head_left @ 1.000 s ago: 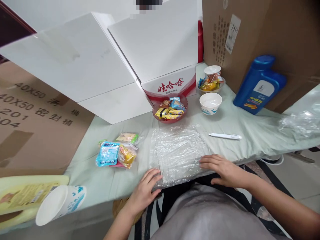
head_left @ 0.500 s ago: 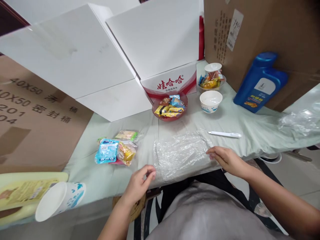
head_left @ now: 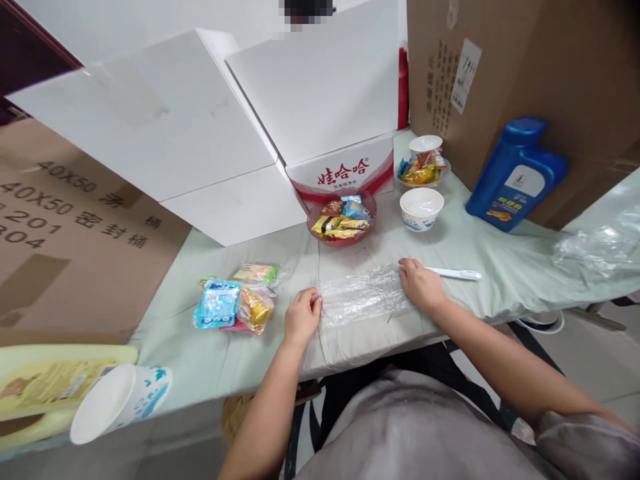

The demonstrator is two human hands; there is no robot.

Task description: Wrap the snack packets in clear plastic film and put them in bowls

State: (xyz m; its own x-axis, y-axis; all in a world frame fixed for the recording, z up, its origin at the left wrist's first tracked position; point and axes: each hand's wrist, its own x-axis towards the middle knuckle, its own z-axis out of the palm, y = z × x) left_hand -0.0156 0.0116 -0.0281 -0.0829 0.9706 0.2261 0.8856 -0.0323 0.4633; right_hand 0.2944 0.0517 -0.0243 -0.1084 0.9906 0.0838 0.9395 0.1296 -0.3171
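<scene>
A sheet of clear bubble wrap (head_left: 363, 295) lies folded into a narrow strip on the cloth in front of me. My left hand (head_left: 303, 316) pinches its left end, thumb against the fingers. At the opposite end, my right hand (head_left: 421, 283) is closed on the far right corner. A white utility knife (head_left: 457, 274) lies just right of that hand, which covers its left tip. Left of my left hand sits a pile of packaged snacks (head_left: 235, 300) in blue, yellow and green wrappers.
Behind the wrap stand a red bowl of snacks (head_left: 343, 220), a paper bowl (head_left: 421, 210) and a blue bottle (head_left: 517, 177). White boxes (head_left: 225, 107) and cardboard boxes (head_left: 75, 233) rise around the table. A paper cup (head_left: 123, 400) lies tipped at the lower left.
Both hands have moved away from me, toward the back of the table. The bubble wrap's near edge has gone up and over, so the wide sheet is now a narrower strip.
</scene>
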